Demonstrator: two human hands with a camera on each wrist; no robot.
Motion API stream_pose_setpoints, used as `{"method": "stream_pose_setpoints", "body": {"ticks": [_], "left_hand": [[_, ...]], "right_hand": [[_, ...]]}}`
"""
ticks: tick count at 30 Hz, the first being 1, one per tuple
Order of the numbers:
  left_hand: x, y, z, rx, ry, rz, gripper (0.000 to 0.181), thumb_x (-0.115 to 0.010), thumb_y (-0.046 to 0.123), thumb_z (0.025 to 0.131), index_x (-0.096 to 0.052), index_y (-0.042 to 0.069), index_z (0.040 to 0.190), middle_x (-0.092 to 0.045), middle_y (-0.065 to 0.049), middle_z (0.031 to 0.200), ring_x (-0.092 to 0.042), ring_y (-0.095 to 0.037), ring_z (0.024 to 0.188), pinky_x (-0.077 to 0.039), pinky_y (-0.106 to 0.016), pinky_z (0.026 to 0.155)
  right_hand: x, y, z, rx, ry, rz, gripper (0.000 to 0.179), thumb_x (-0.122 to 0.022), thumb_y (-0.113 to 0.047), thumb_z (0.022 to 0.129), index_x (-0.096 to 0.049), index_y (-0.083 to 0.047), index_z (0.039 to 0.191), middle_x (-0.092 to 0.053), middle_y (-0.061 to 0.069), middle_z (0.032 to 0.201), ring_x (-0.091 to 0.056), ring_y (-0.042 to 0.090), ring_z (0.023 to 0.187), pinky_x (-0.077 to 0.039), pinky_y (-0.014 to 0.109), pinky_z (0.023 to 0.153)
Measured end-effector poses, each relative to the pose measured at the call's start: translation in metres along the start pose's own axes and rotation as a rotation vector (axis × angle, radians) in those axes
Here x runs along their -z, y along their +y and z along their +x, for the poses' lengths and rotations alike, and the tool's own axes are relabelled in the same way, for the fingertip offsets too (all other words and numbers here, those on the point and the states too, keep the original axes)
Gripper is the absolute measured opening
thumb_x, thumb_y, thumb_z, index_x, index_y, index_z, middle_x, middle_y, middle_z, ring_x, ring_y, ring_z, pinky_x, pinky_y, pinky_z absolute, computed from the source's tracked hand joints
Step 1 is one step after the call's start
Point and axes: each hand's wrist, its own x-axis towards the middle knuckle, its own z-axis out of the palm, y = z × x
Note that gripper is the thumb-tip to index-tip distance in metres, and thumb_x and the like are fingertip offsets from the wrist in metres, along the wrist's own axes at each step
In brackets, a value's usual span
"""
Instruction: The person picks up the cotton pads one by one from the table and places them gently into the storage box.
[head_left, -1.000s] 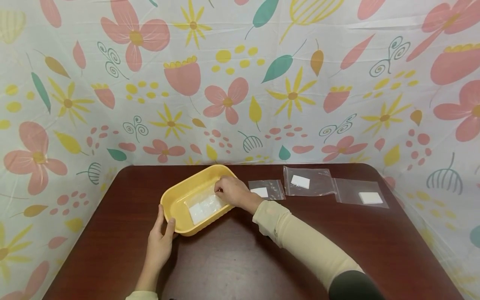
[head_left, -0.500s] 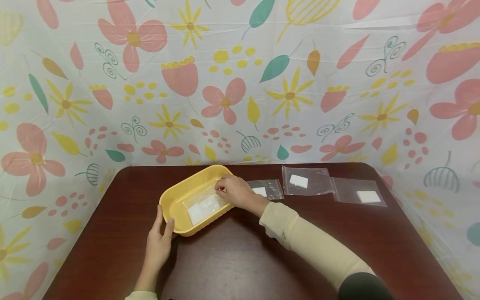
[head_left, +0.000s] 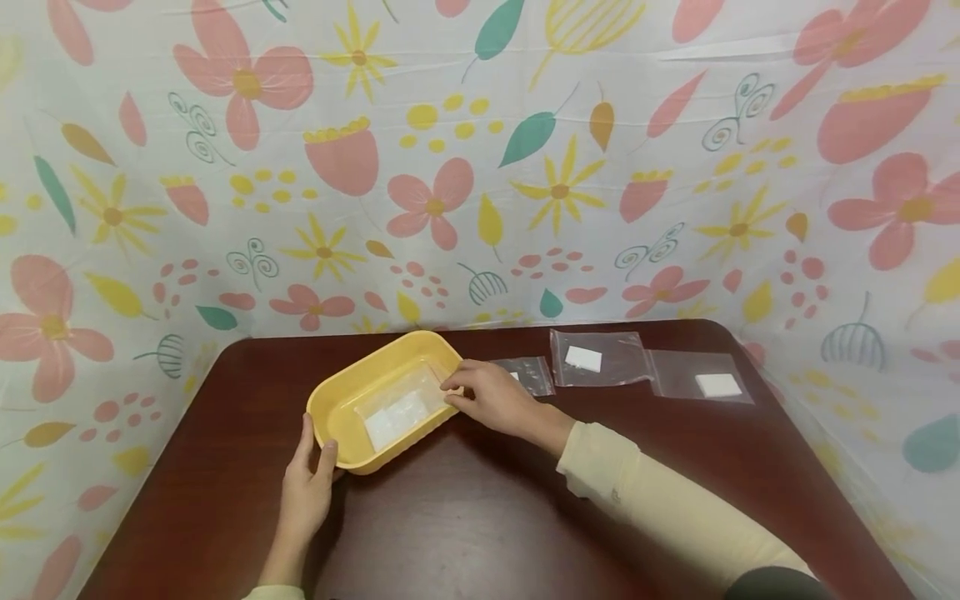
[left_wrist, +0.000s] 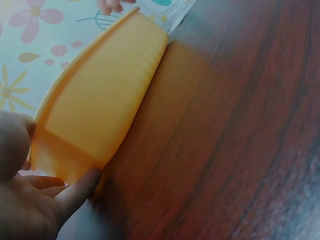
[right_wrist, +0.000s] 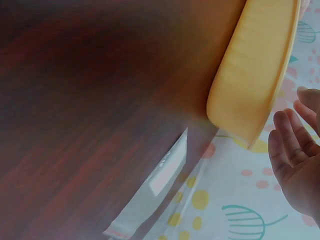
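Note:
A yellow plastic tub [head_left: 336,417] stands at an angle on the dark wooden table. My left hand [head_left: 303,496] grips its near left end, with the thumb at the rim and fingers against the outside wall in the left wrist view. Inside the tub lies a clear zip bag [head_left: 405,408] with white pieces in it. Over the right end of the tub hovers my right hand [head_left: 498,398], fingers bent loosely; in the right wrist view, its fingers [right_wrist: 287,137] stand apart from the tub wall and hold nothing.
Along the back of the table lie three more clear bags with white blocks: a small bag [head_left: 536,377] partly behind the right hand, a middle bag [head_left: 622,367] and a right bag [head_left: 675,379]. A flower-patterned sheet [head_left: 450,275] hangs right behind the table edge.
My right hand has drawn back a little to the right, out of the tub, and its fingers have loosened. The bag inside shows more fully. My left hand keeps its grip.

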Motion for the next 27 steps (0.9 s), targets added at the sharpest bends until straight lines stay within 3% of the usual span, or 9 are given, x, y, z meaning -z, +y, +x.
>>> {"method": "stream_pose_setpoints", "body": {"ticks": [4, 12, 27], "left_hand": [[0.000, 0.001, 0.000, -0.004, -0.001, 0.004, 0.066, -0.046, 0.026, 0.109, -0.009, 0.016, 0.162, -0.010, -0.010, 0.166, -0.044, -0.034, 0.131, -0.058, -0.034, 0.087], [-0.001, 0.005, -0.003, -0.002, -0.005, 0.006, 0.066, -0.045, 0.027, 0.109, -0.007, 0.016, 0.162, -0.009, -0.010, 0.166, -0.046, -0.033, 0.128, -0.057, -0.034, 0.087], [0.000, 0.002, -0.002, -0.009, -0.009, 0.009, 0.066, -0.045, 0.027, 0.109, -0.007, 0.015, 0.162, -0.009, -0.010, 0.166, -0.044, -0.034, 0.129, -0.058, -0.032, 0.087]], "right_hand": [[0.007, 0.002, -0.020, 0.008, 0.011, 0.004, 0.016, -0.076, -0.017, 0.092, -0.079, -0.011, 0.106, -0.068, -0.001, 0.101, -0.065, 0.017, 0.092, -0.057, 0.029, 0.080], [0.019, 0.010, -0.050, -0.024, 0.016, -0.041, 0.015, -0.077, -0.018, 0.091, -0.078, -0.015, 0.106, -0.066, -0.003, 0.099, -0.062, 0.013, 0.089, -0.056, 0.028, 0.079], [0.029, 0.035, -0.083, -0.093, 0.042, -0.071, 0.014, -0.077, -0.018, 0.091, -0.079, -0.013, 0.104, -0.064, -0.004, 0.094, -0.061, 0.013, 0.083, -0.056, 0.029, 0.072]]}}
